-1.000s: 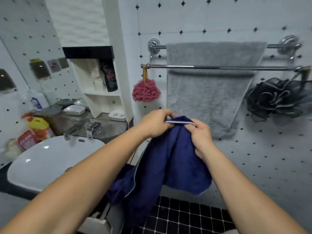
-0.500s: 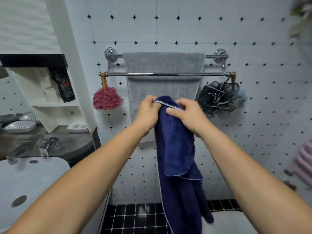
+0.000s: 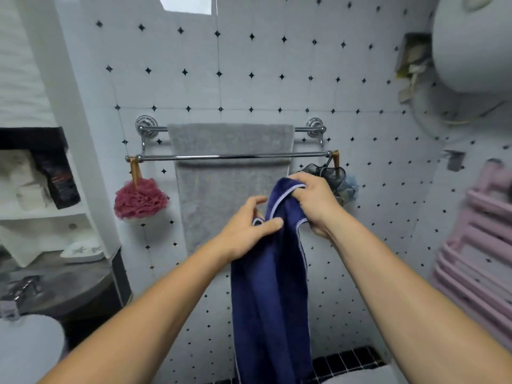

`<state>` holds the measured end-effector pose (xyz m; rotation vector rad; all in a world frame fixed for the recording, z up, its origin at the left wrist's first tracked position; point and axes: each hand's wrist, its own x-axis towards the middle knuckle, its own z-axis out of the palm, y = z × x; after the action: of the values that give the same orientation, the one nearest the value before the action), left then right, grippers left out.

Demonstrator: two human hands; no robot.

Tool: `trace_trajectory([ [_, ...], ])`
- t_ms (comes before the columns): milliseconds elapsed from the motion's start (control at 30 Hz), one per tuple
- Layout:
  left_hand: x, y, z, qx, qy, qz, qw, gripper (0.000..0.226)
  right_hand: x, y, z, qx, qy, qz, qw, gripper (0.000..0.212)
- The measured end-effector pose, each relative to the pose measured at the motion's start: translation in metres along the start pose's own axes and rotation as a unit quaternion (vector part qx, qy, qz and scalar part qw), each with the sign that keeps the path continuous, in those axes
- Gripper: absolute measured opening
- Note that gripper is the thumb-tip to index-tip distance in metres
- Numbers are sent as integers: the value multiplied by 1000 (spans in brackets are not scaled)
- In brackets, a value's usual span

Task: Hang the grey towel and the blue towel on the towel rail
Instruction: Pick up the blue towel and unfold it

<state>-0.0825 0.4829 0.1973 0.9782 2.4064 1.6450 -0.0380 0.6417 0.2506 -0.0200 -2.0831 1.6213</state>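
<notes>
Blue towel [image 3: 271, 300] in left hand [image 3: 245, 232], right hand [image 3: 315, 203]; grey towel [image 3: 221, 189] on rail [image 3: 303, 130].

Shiny chrome metal towel rail [image 3: 235, 156]; fluffy matt cloth grey towel [image 3: 227, 189] and blue towel [image 3: 273, 286].

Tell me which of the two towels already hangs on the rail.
The grey towel: it is draped over the rear bar of the towel rail. The blue towel hangs from the left hand and right hand, off the rail.

Both forearms, left hand [image 3: 246, 231], right hand [image 3: 315, 206], bare.
</notes>
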Motion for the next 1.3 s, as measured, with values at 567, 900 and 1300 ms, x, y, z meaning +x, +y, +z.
trace_trajectory([
  [567, 11, 52, -84, -121, 182, 23, 976, 12, -20, 71, 60, 69, -205, 62, 974, 24],
  [900, -8, 49, -172, -92, 340, 19, 936, 10, -86, 200, 72, -105, -281, 227, 926, 36],
  [1300, -25, -50, -202, -40, 421, -168, 890, 27, -49, 218, 1, -251, -176, 316, 898, 36],
])
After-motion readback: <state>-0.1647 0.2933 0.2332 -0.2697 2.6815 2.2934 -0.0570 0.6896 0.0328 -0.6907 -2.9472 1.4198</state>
